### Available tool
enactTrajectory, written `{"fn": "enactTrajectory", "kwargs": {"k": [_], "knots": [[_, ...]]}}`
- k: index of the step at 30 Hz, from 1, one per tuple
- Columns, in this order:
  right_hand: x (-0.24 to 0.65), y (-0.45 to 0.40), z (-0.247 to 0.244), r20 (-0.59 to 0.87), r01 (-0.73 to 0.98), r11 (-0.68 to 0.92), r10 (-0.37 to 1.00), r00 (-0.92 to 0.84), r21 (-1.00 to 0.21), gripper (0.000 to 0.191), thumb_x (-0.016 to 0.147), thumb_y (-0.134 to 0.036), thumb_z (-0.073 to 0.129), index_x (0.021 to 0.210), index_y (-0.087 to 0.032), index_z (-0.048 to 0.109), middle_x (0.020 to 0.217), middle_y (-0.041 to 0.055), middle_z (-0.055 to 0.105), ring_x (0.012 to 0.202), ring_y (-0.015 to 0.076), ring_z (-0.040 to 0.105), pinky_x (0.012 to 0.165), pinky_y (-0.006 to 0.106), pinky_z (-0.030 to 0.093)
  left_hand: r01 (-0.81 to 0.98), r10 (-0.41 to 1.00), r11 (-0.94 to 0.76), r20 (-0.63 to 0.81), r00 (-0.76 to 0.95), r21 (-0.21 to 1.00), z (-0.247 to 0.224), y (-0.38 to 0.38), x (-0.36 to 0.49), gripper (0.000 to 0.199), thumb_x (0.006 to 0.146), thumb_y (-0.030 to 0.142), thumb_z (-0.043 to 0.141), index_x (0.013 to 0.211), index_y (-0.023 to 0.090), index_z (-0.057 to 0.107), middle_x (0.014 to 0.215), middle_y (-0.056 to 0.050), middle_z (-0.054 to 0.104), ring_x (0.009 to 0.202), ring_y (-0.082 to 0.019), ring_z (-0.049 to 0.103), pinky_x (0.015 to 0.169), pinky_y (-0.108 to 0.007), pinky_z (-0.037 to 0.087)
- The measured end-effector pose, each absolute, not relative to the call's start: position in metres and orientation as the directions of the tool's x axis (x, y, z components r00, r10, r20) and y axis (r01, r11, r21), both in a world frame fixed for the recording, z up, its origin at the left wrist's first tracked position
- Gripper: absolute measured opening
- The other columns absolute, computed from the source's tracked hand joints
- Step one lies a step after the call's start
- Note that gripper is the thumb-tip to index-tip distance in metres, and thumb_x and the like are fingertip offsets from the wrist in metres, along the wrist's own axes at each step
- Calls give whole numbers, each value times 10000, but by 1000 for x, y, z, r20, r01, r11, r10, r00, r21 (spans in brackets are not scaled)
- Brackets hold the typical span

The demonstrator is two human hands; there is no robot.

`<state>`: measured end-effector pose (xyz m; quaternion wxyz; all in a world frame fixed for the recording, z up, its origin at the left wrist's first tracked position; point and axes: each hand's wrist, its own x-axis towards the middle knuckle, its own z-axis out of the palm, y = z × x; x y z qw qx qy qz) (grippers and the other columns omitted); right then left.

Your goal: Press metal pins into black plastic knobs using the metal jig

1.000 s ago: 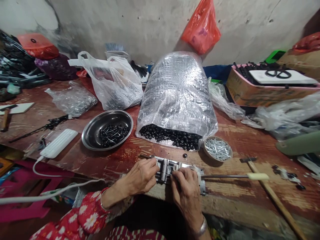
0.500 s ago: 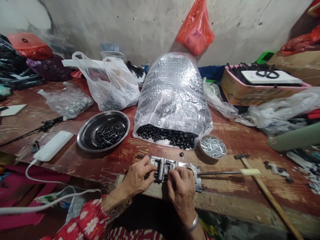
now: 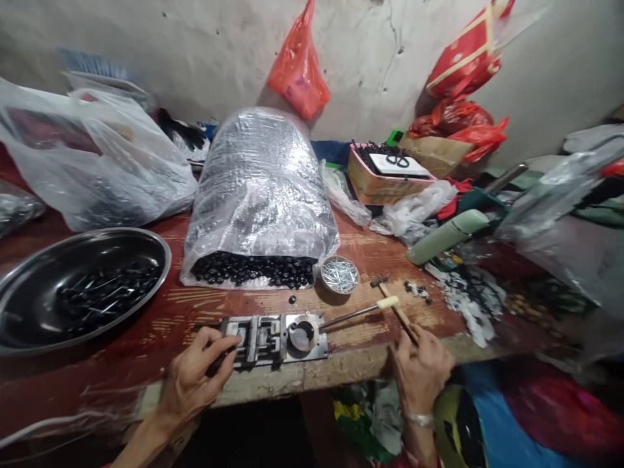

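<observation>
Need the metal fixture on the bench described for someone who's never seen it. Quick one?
Start at the big clear sack of black beads on the wooden bench. Just below it, along the bench's near edge, lies a flat steel fixture with slots and a round ring at one end, beside the person's left hand. A long thin rod with a cream tip runs out from the ring, setting it apart from everything nearby.

From where I sit, the desk [image 3: 390,331] reads as rough wood under worn red paint, the jig [image 3: 273,339] as dull, scuffed steel, and the bowl [image 3: 163,260] at left as glossy polished steel. The sack [image 3: 258,188] at centre is shiny, crinkled clear plastic, the hammer handle [image 3: 400,314] smooth pale wood, and the box [image 3: 380,192] at upper right matt cardboard
</observation>
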<state>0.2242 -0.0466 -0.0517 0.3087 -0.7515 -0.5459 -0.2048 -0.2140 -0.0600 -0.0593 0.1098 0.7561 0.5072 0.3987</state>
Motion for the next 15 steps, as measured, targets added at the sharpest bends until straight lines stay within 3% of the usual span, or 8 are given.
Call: {"fn": "enactTrajectory", "kwargs": {"k": [2,4,10,15], "knots": [[265,-44,-70,537,912,-367,739,406,-185,411,983,-421,474,1131,-139,734,1037,187,694,959,325,562,814,441,394,678,845,-473,508,168,563,-61,-60,-214,235,975,189,605,1195,239,671,977,-12,539,834,-96,607,773,-183,494],[289,-42,-85,506,909,-376,757,413,-179,419,971,-403,452,1121,-151,751,1016,174,700,907,308,542,762,409,371,681,837,-482,519,172,551,-62,-59,-214,233,978,201,606,1198,240,674,982,-13,544,840,-93,610,773,-175,495],[301,-14,-99,472,944,-246,820,325,-222,430,962,-422,442,1114,-162,748,1001,138,700,902,267,534,831,378,396,704,826,-479,541,159,524,-65,-59,-214,229,973,221,618,1190,245,689,996,-20,564,860,-102,618,784,-183,500],[313,35,-100,494,927,-241,792,359,-287,454,954,-428,417,1104,-161,753,975,144,690,918,266,540,864,383,389,704,833,-470,530,155,532,-66,-61,-215,219,982,245,610,1184,234,695,1012,-34,579,883,-113,631,792,-187,504]]}}
